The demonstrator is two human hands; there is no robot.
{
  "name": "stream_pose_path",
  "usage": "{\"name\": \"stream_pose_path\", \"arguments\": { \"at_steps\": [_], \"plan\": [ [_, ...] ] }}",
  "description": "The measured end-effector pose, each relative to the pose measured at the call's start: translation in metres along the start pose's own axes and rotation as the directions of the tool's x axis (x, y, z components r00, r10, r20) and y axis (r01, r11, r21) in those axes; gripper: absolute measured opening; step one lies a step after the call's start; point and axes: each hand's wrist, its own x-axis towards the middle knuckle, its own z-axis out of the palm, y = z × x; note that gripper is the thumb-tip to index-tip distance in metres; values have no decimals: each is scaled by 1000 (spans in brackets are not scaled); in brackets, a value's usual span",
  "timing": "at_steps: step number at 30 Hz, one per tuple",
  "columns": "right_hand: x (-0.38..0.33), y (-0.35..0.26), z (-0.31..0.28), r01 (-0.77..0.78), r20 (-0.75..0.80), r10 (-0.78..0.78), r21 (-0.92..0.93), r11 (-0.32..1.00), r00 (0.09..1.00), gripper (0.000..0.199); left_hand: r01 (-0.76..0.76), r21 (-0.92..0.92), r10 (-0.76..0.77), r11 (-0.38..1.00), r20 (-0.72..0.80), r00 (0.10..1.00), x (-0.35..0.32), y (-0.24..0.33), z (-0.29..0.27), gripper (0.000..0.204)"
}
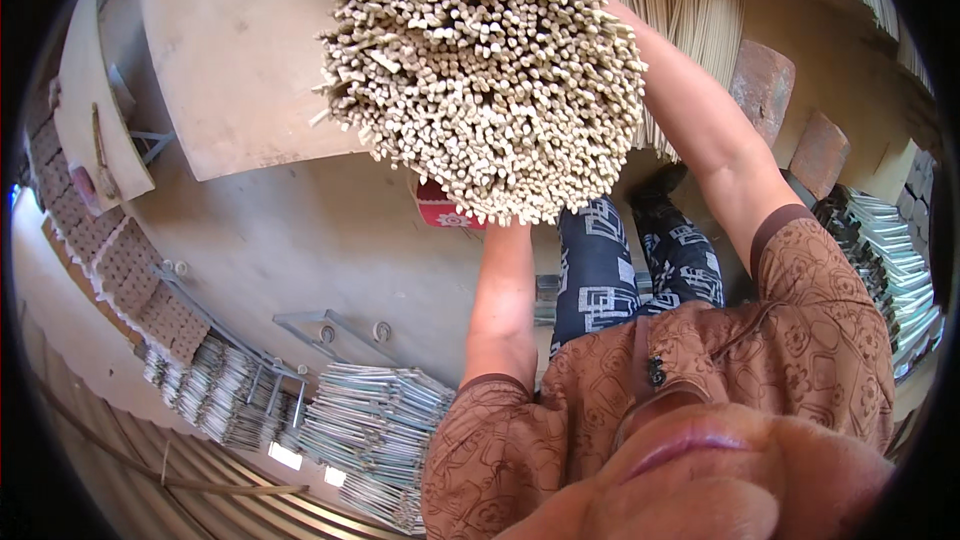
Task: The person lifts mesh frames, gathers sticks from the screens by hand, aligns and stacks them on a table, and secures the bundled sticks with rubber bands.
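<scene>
A thick round bundle of thin pale wooden sticks (pixel 490 80) fills the upper middle of the head view, its many cut ends facing up. Both my arms reach to it and hold it up from either side. My left forearm (pixel 505 290) runs up to the bundle's lower edge, where the left hand is hidden behind the sticks. From the right, my right forearm (pixel 690 90) goes behind the bundle, which covers that hand too. Some stick ends jut out unevenly on the left side. Partly covered below the bundle is a red box or container (pixel 445 210) with a white pattern.
A pale board or tabletop (pixel 235 60) lies at upper left. More loose sticks (pixel 700 20) are spread behind my right arm, beside two reddish bricks (pixel 762 90). Stacked metal frames (pixel 370 420) stand at lower left, others (pixel 885 270) at far right. Stacked brown blocks (pixel 130 270) line the left.
</scene>
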Motion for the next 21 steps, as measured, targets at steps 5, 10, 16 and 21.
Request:
{"name": "stream_pose_path", "arguments": {
  "at_steps": [5,10,16,21],
  "plan": [
    [-23,-33,30,18,57,-1,-288,958,998,72,-25,-47,26,999,12,1000,10,-1,4,88],
    [-31,-83,72,-210,-13,235,-500,840,972,85,51,-171,-46,984,35,998,33,3,-6,103],
    [-75,-172,37,-112,-207,27,-415,903,978,90,436,-702,-174,564,415,893,108,129,29,90],
    [-81,-231,-1,-44,-567,-299,-512,858,768,76,562,-682,57,469,658,751,194,214,104,90]
  ]
}}
